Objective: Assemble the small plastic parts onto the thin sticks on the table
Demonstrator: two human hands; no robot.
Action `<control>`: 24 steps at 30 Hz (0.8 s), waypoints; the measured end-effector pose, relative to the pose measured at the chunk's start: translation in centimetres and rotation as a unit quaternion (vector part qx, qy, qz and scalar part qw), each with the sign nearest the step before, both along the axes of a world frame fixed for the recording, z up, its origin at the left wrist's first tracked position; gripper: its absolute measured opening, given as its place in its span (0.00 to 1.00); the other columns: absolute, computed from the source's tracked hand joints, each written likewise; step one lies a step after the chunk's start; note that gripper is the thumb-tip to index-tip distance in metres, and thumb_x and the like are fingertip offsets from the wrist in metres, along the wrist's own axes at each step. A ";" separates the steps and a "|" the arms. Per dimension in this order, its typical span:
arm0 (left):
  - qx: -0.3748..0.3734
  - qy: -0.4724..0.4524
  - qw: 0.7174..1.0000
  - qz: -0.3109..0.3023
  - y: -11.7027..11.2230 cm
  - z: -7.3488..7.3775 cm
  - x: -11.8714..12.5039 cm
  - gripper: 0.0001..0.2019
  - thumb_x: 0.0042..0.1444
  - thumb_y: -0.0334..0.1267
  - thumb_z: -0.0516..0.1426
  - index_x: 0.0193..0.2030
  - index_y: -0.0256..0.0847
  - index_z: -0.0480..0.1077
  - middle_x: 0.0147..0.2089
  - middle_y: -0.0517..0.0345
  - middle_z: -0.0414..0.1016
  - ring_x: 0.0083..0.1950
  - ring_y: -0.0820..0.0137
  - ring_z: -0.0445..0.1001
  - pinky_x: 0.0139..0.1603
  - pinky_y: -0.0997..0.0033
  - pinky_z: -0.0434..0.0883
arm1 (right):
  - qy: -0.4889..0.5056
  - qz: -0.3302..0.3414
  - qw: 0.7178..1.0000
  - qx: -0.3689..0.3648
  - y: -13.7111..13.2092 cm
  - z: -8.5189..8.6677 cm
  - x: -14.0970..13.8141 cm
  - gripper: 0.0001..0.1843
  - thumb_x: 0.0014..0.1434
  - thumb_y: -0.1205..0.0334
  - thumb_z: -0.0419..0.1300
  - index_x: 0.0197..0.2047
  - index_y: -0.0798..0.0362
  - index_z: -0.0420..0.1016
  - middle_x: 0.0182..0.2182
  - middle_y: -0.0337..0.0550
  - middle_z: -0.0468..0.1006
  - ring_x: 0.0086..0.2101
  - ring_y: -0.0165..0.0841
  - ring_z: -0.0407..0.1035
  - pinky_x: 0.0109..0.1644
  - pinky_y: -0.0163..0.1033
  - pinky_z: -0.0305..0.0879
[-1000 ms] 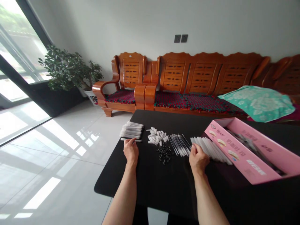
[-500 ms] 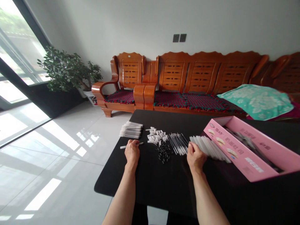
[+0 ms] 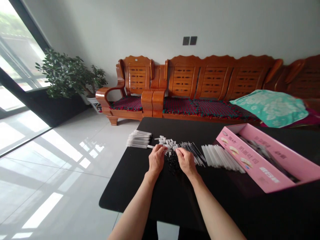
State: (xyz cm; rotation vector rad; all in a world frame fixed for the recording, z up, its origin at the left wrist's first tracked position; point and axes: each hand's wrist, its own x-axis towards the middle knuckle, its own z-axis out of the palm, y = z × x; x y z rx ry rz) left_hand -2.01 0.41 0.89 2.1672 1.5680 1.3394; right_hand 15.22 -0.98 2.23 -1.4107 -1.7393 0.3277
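Note:
My left hand (image 3: pixel 156 160) and my right hand (image 3: pixel 185 160) are close together over the middle of the black table (image 3: pixel 140 186). My left hand is closed round a thin white tube (image 3: pixel 150 146) whose end sticks out to the left. The fingers of my right hand are pinched; what they hold is hidden. Both hands sit just in front of a heap of small white caps (image 3: pixel 167 142) and over a scatter of small black pieces (image 3: pixel 172 165). A stack of white pens (image 3: pixel 138 139) lies to the left.
Thin clear refills (image 3: pixel 193 149) and a row of white tubes (image 3: pixel 220 156) lie right of my hands. An open pink box (image 3: pixel 260 166) stands at the right. A wooden sofa (image 3: pixel 200 83), a green cloth (image 3: pixel 270 106) and a potted plant (image 3: pixel 65 75) are behind the table.
Both hands have moved inward to the middle of the table. My left hand lifted a white tube from the table; my right hand left the row of white tubes.

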 end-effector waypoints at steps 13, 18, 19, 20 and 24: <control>0.009 -0.144 0.989 -0.013 -0.9 -0.4 1.0 0.08 0.63 0.37 0.57 0.44 0.43 0.77 0.43 0.54 0.77 0.36 0.71 0.76 0.41 0.73 0.73 | 0.092 0.008 0.995 -0.024 -0.8 -1.7 -0.4 0.23 0.67 0.47 0.49 0.32 0.55 0.75 0.19 0.38 0.70 0.22 0.29 0.62 0.27 0.34 0.53; -0.173 -0.383 0.906 -0.048 -0.7 -0.8 1.0 0.21 0.59 0.54 0.59 0.29 0.37 0.76 0.22 0.58 0.72 0.16 0.76 0.66 0.15 0.79 0.60 | 0.214 0.028 0.975 -0.060 -1.1 -1.3 -0.4 0.21 0.66 0.47 0.52 0.34 0.55 0.74 0.17 0.33 0.63 0.19 0.28 0.58 0.25 0.33 0.55; -0.200 -0.432 0.877 -0.071 -0.6 -0.7 1.0 0.22 0.57 0.56 0.60 0.31 0.35 0.76 0.24 0.57 0.74 0.17 0.76 0.67 0.15 0.79 0.61 | 0.217 0.035 0.973 -0.065 -1.2 -1.1 -0.5 0.20 0.65 0.47 0.53 0.34 0.55 0.74 0.17 0.33 0.63 0.19 0.27 0.58 0.25 0.33 0.55; -0.216 -0.476 0.848 -0.089 -0.4 -0.7 0.9 0.22 0.55 0.57 0.61 0.34 0.34 0.76 0.26 0.55 0.75 0.19 0.75 0.70 0.16 0.79 0.63 | 0.216 0.042 0.973 -0.069 -1.3 -1.0 -0.5 0.20 0.65 0.48 0.53 0.33 0.55 0.74 0.17 0.33 0.63 0.19 0.27 0.58 0.24 0.33 0.55; -0.240 -0.581 0.769 -0.117 0.2 -0.5 0.7 0.24 0.48 0.54 0.67 0.40 0.32 0.77 0.29 0.54 0.77 0.24 0.73 0.74 0.23 0.76 0.70 | 0.208 0.072 0.971 -0.089 -1.4 -0.8 -0.5 0.19 0.64 0.48 0.54 0.34 0.55 0.75 0.16 0.33 0.64 0.18 0.27 0.58 0.23 0.32 0.54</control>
